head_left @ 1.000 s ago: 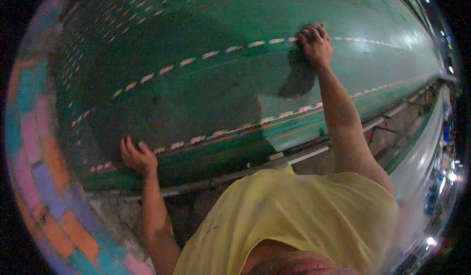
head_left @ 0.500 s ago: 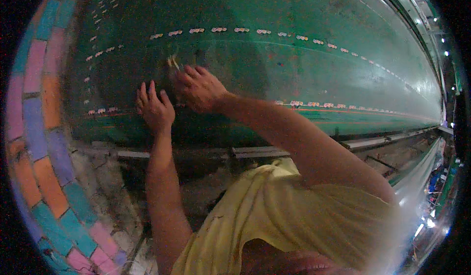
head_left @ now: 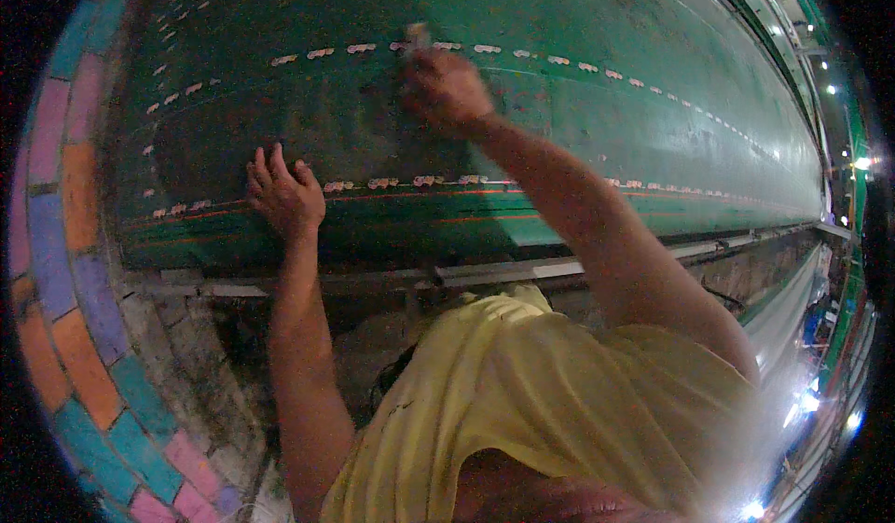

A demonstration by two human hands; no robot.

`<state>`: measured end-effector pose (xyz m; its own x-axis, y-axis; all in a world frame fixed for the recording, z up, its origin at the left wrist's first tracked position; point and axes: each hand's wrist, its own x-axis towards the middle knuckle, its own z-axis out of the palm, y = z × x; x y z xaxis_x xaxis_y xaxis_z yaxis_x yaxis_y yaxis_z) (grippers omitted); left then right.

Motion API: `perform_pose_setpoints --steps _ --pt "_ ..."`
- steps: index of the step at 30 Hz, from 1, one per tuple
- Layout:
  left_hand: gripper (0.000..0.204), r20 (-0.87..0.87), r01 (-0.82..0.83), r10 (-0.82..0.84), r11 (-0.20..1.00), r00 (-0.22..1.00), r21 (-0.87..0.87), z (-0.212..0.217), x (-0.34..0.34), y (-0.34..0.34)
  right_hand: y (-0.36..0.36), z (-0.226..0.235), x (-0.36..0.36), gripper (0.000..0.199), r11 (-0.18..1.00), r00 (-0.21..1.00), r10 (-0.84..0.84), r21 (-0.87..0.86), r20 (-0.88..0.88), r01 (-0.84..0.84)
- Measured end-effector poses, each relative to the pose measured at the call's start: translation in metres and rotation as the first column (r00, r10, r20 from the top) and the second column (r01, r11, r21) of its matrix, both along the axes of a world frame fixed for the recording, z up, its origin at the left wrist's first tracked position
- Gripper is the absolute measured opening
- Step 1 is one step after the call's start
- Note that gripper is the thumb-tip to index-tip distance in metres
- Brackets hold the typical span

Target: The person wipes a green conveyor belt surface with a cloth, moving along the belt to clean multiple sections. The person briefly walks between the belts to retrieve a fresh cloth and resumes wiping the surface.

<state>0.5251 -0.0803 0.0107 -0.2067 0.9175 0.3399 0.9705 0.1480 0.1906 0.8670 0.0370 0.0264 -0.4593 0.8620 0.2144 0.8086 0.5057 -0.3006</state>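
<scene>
1. The green table is stretching across the view, its near edge running along in front of the person. Its surface is looking smooth and glossy toward the right end, where light is reflecting, and much darker over the left part.
2. Rows of small, pale, pinkish printed shapes are crossing the table. The middle row is curving from the left end toward the far right corner; the near row is following the near edge. Thin orange lines are running between that row and the edge.
3. The right hand is reaching over the middle row, well in from the near edge, with its fingers curling. A small pale piece is showing at the fingertips, lying over the row. Both are blurring, so I cannot tell whether the hand is gripping the piece or what it is.
4. The left hand is spreading its fingers, open and holding nothing visible, near the table's near left corner, just left of the near row's closest shapes. I cannot tell how firmly it is pressing.
5. Painted bricks in pink, teal, orange and purple are curving past the left end; a pale rail is lining the near edge.
</scene>
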Motion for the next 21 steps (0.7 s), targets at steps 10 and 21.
perform_pose_setpoints --steps 10,21 --pt "0.054 -0.005 -0.002 0.002 1.000 1.000 0.000 0.003 -0.004 0.001 -0.109 0.032 0.099 0.054 0.765 0.834 0.497 -0.333 -0.239 -0.551" --pt "0.053 -0.009 0.039 -0.039 0.999 0.999 -0.004 0.020 -0.007 -0.008 0.181 0.012 0.057 0.056 0.885 0.866 0.451 0.019 0.216 -0.466"
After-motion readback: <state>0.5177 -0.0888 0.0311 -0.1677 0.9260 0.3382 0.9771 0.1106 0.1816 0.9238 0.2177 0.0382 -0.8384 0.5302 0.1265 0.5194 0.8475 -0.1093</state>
